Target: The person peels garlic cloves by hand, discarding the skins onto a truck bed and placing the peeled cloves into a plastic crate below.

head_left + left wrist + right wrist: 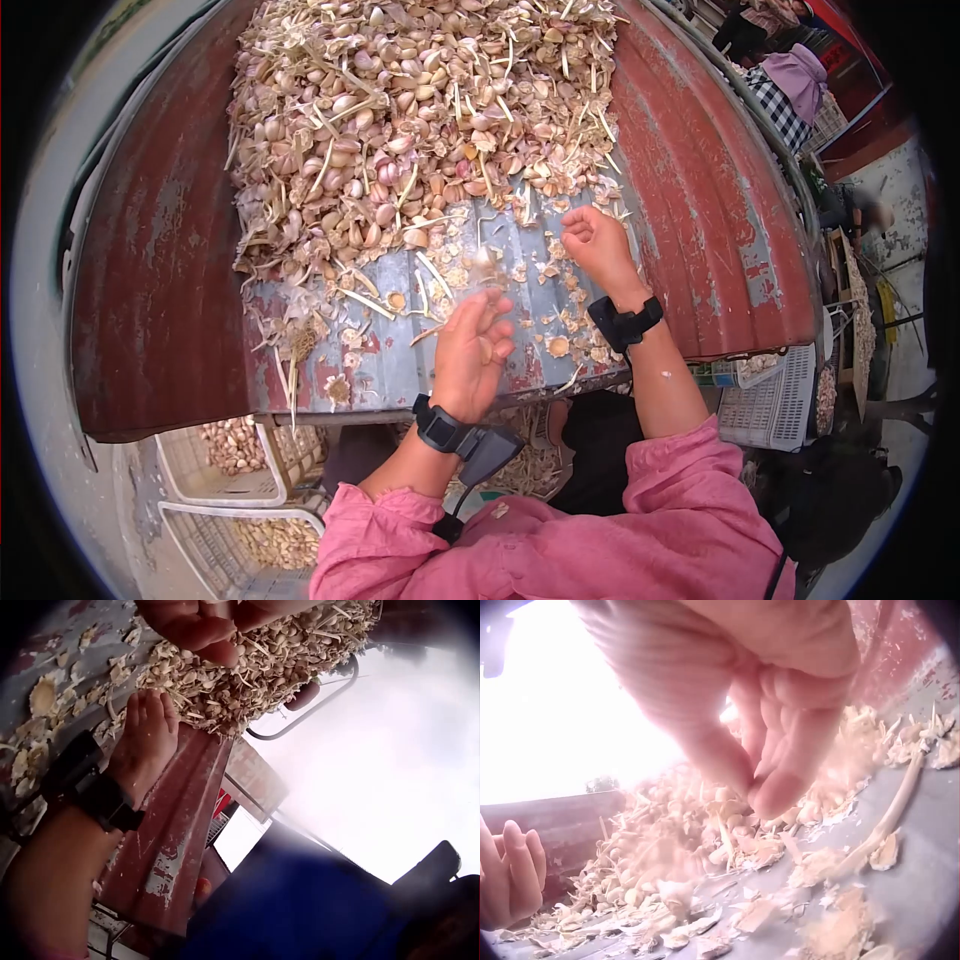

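Observation:
Garlic cloves with dry stems and skins lie in a large heap [400, 110] on the ridged metal sheet [390, 350]. Below the heap, the left hand [473, 350] is raised over the sheet with its fingers loosely bent; a small pale blur hangs just beyond its fingertips. To its right, the right hand [600, 250] is over the sheet near the heap's lower edge, fingers curled. The right wrist view shows that right hand [772, 712] with thumb and forefinger tips touching and nothing visible between them. The left hand [510, 874] appears there at the left edge.
Scraps of skin and root discs litter the sheet's near part. Raised red panels [710, 200] flank the heap on both sides. Crates [215, 495] holding cloves stand below left, a grey crate [770, 400] below right. Other people are at the upper right.

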The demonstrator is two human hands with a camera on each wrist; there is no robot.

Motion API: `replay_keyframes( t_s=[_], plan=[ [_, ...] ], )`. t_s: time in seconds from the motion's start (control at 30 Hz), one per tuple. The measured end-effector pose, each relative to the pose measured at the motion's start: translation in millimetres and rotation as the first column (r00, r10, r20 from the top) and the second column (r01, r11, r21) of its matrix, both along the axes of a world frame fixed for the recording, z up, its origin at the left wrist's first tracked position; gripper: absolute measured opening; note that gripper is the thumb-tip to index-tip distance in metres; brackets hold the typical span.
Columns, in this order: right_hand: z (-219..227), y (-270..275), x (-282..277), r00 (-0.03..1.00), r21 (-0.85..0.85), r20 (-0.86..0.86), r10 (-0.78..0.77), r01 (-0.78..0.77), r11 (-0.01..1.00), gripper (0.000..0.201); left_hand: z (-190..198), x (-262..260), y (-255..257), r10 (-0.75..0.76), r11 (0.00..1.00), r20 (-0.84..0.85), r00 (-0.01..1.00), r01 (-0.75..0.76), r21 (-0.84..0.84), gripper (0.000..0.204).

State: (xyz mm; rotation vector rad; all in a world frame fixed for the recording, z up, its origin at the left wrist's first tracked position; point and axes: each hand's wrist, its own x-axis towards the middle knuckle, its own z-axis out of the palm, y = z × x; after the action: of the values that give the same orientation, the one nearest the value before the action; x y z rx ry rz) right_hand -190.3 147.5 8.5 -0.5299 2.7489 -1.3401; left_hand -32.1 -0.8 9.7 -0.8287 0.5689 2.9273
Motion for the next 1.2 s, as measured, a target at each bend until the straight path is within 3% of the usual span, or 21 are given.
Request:
replay_keyframes(
  t_s=[0.07,0.17,0.27,0.33,0.4,0.47,0.5,0.6,0.67,0.7,0.73,0.77,0.8,0.87,0.9,0.97,1.07,1.1,1.13,1.17,1.2],
  plan=[
    [1,-3,7,0.999,0.05,0.048,0.006,-0.008,0.999,0.012,-1,2,2,0.054,0.999,0.052,0.997,-0.054,-0.006,0.016],
    [4,-20,8,0.982,0.069,0.162,0.093,-0.105,0.992,0.014,-5,5,1,0.308,0.95,0.141,0.941,-0.297,-0.096,0.016],
    [10,-52,20,0.93,0.003,0.25,0.27,-0.279,0.96,0.018,-5,11,1,0.311,0.939,0.088,0.946,-0.291,-0.186,0.017],
    [14,-75,30,0.883,0.064,0.145,0.447,-0.459,0.886,0.019,-6,12,0,0.319,0.94,0.101,0.942,-0.3,-0.165,0.017],
    [12,-97,37,0.848,0.098,0.175,0.5,-0.52,0.849,0.023,-7,12,1,0.298,0.952,0.114,0.948,-0.286,-0.108,0.018],
    [0,-114,43,0.741,0.053,0.02,0.672,-0.672,0.739,0.024,-9,14,0,0.312,0.949,0.123,0.942,-0.302,-0.096,0.018],
    [-3,-121,47,0.699,0.111,0.084,0.71,-0.715,0.69,0.025,-12,15,0,0.332,0.942,0.134,0.934,-0.322,-0.094,0.019],
    [-17,-128,41,0.604,0.231,-0.027,0.796,-0.771,0.593,0.027,-13,15,-1,0.351,0.934,0.146,0.925,-0.336,-0.119,0.02],
    [-13,-120,40,0.627,0.302,-0.099,0.772,-0.72,0.624,0.026,-10,15,-5,0.351,0.932,0.143,0.925,-0.33,-0.149,0.02],
    [-2,-114,47,0.728,0.019,0.106,0.678,-0.683,0.73,0.025,-5,16,-9,0.343,0.935,0.136,0.929,-0.323,-0.148,0.02],
    [10,-106,55,0.74,-0.231,0.341,0.58,-0.532,0.815,0.024,-3,17,-10,0.33,0.94,0.134,0.934,-0.311,-0.143,0.021],
    [25,-98,63,0.717,-0.359,0.421,0.556,-0.432,0.827,0.023,-3,17,-11,0.324,0.942,0.132,0.937,-0.307,-0.132,0.021],
    [33,-90,69,0.725,-0.35,0.419,0.547,-0.427,0.834,0.023,-3,17,-13,0.261,0.965,0.04,0.964,-0.26,-0.036,0.021],
    [47,-72,81,0.679,-0.602,0.396,0.618,-0.316,0.733,0.024,-1,15,-12,0.188,0.981,-0.067,0.98,-0.184,0.062,0.021],
    [57,-66,90,0.688,-0.599,0.393,0.61,-0.312,0.738,0.024,0,15,-11,0.163,0.986,-0.102,0.981,-0.159,0.052,0.021],
    [83,-60,112,0.796,-0.644,0.15,0.586,-0.371,0.669,0.023,-7,14,-10,0.139,0.989,-0.135,0.981,-0.132,0.061,0.022],
    [135,-33,148,0.707,-0.69,-0.08,0.703,-0.548,0.473,0.025,-2,13,-5,0.114,0.993,-0.041,0.993,-0.114,0.02,0.022],
    [157,-30,142,0.513,-0.74,-0.204,0.833,-0.639,0.212,0.019,-3,13,-3,0.105,0.994,-0.059,0.993,-0.104,0.026,0.02],
    [170,-16,126,0.194,-0.723,-0.161,0.968,-0.691,0.018,0.018,-3,13,-2,0.096,0.995,-0.048,0.994,-0.096,0.011,0.02],
    [166,-10,155,0.501,-0.74,-0.36,0.787,-0.667,0.086,0.017,-2,12,-1,0.091,0.996,-0.045,0.995,-0.091,0.002,0.02],
    [167,-8,157,0.507,-0.747,-0.366,0.78,-0.66,0.078,0.017,-2,11,1,0.085,0.996,-0.038,0.996,-0.085,-0.007,0.02]
  ],
)
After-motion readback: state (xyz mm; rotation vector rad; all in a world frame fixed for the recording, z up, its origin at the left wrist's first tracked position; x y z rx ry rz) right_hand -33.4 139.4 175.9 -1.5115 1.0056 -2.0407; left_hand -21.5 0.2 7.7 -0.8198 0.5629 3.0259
